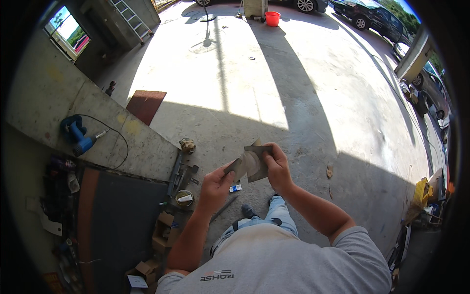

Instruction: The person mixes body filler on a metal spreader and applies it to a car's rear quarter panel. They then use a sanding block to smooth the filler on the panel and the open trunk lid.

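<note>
My left hand (217,183) grips a small dark flat plate (233,165) between thumb and fingers, in front of my body. My right hand (278,169) holds a larger square dark plate (257,176), thumb over its face. Pale, curved beige material (248,161) lies between the two plates; whether it is putty or paper I cannot tell. Both hands are closed, close together above the concrete floor. Below them on the floor lie a small white and blue packet (235,188) and a long thin dark bar (223,209).
On the left, a concrete ledge (73,98) carries a blue power tool (83,139) with a cord. Beside it stand a metal part (187,145), a tin (183,198) and cardboard boxes (161,234). Farther off are a red mat (146,105), red bucket (272,18), ladder (129,19) and parked cars (362,22).
</note>
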`<control>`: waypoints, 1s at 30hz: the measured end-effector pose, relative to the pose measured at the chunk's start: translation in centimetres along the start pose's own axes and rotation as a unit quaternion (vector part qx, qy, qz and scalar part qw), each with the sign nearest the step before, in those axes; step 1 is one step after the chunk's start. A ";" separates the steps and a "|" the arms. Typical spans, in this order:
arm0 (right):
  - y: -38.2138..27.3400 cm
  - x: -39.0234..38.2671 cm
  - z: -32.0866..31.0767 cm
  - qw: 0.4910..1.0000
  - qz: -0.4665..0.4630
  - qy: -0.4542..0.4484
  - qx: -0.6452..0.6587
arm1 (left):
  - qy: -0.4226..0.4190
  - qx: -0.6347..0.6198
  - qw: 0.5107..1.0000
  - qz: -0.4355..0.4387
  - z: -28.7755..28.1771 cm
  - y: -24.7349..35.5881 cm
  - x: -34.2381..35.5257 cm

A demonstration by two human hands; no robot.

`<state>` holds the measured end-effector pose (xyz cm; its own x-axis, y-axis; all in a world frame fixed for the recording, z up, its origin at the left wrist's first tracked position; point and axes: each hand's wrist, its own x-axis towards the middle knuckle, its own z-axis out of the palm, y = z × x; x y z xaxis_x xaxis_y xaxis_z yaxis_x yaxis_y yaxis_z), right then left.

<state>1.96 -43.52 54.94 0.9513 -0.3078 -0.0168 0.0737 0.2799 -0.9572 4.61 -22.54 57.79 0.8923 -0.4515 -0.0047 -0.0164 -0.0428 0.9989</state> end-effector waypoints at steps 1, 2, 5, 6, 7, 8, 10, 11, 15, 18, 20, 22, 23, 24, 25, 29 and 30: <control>-0.1 -0.3 0.4 0.999 0.016 0.010 0.032 | -0.003 -0.004 1.000 0.003 0.5 -0.1 0.0; -0.3 -0.5 0.6 0.997 0.044 0.027 0.065 | -0.004 0.021 0.999 0.026 1.1 -0.3 0.1; -1.5 0.4 0.8 0.980 0.065 0.040 0.181 | -0.010 0.095 0.992 0.087 2.1 -0.5 0.1; -1.9 0.8 0.7 0.979 0.059 0.040 0.189 | -0.019 0.145 0.983 0.110 2.0 -0.5 0.1; -2.4 1.3 0.5 0.978 0.049 0.039 0.200 | -0.028 0.191 0.971 0.139 1.9 -0.4 0.1; -2.8 1.8 0.1 0.976 0.039 0.038 0.210 | -0.031 0.233 0.957 0.172 1.7 -0.4 0.1; -3.6 2.5 -1.1 0.968 0.013 -0.003 0.249 | -0.067 0.301 0.936 0.168 1.1 -0.2 -0.1; -4.1 2.8 -1.9 0.977 0.016 -0.025 0.210 | -0.082 0.333 0.924 0.168 0.8 -0.1 -0.2; -5.0 2.9 -4.5 0.955 -0.054 -0.286 0.051 | -0.001 0.197 0.980 0.033 -0.1 0.3 -0.3; -4.8 2.5 -5.4 0.925 -0.069 -0.344 -0.144 | 0.041 0.163 0.986 0.018 -0.5 0.3 -0.5; -4.9 2.5 -6.3 0.905 -0.083 -0.353 -0.223 | 0.054 0.152 0.986 0.038 -0.6 0.1 -0.7; -4.9 2.5 -7.2 0.872 -0.106 -0.344 -0.331 | 0.066 0.083 0.994 -0.003 -0.7 -0.3 -0.7; -4.6 2.4 -7.5 0.884 -0.083 -0.276 -0.368 | 0.073 0.056 0.995 -0.039 -0.8 -0.5 -0.7; -4.2 2.2 -7.7 0.892 -0.057 -0.203 -0.401 | 0.087 0.047 0.995 -0.011 -0.9 -0.6 -0.7; -3.8 2.0 -7.9 0.893 -0.030 -0.128 -0.430 | 0.102 0.046 0.994 -0.004 -0.9 -0.8 -0.6; -0.1 1.3 -5.7 0.999 0.032 0.017 -0.035 | 0.086 0.022 0.996 -0.012 -0.1 -1.1 -0.4; 0.5 1.1 -5.2 0.999 0.030 0.020 -0.024 | 0.062 0.040 0.997 -0.012 0.1 -1.0 -0.3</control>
<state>1.46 -48.45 52.91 0.9410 -0.3275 -0.0854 0.0011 0.2552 -0.9669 4.30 -22.43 56.75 0.9418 -0.3355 -0.0187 -0.0254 -0.1266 0.9916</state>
